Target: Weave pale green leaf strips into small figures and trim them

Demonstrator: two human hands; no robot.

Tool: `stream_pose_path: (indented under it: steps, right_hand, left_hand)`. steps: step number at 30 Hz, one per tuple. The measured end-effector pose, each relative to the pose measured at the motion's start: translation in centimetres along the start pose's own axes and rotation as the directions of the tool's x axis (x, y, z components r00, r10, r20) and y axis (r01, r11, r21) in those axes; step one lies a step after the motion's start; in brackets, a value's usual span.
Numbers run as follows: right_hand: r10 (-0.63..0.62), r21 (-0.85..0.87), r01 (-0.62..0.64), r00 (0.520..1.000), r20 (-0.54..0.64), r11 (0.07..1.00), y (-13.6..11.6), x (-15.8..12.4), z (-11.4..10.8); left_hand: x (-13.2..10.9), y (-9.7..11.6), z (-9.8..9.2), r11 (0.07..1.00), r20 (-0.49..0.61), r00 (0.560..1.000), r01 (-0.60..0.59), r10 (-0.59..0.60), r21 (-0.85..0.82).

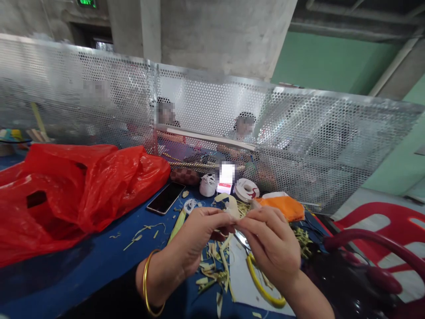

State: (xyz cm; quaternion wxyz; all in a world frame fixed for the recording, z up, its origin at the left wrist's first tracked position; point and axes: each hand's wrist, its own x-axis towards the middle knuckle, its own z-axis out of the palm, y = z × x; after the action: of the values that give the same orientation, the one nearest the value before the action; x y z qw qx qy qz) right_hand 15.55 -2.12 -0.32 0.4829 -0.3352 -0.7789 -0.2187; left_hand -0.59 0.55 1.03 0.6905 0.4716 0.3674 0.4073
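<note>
My left hand and my right hand meet at the fingertips in the middle of the view, both closed in a pinch. A pale husk strip rises just behind the fingertips and seems to be held between them; the exact grip is hidden. Partly under my right hand lie scissors with yellow handles, on a white sheet. Cut husk scraps are scattered below my hands. A longer green-yellow husk piece lies beside my left wrist.
A red plastic bag covers the table's left side, with a dark phone nearby. Behind my hands stand a white string ball, a lit phone and a ribbon roll. Orange cloth and a dark bag are at right.
</note>
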Motion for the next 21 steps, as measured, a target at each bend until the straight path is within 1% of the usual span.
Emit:
stream_pose_path:
  steps: [6,10,13,17,21]
  right_hand:
    - [-0.075,-0.056,0.075,0.997,0.005,0.996,0.19,0.54,-0.08]
    - [-0.071,-0.067,0.071,0.997,0.005,0.995,0.10,0.55,0.05]
    - [-0.026,-0.031,0.027,0.999,0.024,0.999,0.03,0.32,0.20]
    - [0.042,0.012,-0.043,0.996,0.076,0.999,-0.08,0.06,0.25]
    - [0.174,0.024,-0.180,0.974,0.147,0.983,-0.36,0.00,0.06]
  left_hand:
    - [-0.09,0.06,0.00,0.999,0.027,1.000,-0.014,0.013,0.031]
    - [-0.08,-0.10,0.08,1.000,-0.035,0.999,-0.023,0.024,0.020]
    - [0.07,-0.22,0.10,0.997,-0.039,0.997,-0.068,0.069,0.021]
    - [0.39,-0.46,0.08,0.986,-0.035,0.987,-0.156,0.158,0.057]
    - [0.65,-0.68,-0.11,0.966,-0.009,0.975,-0.217,0.220,0.141]
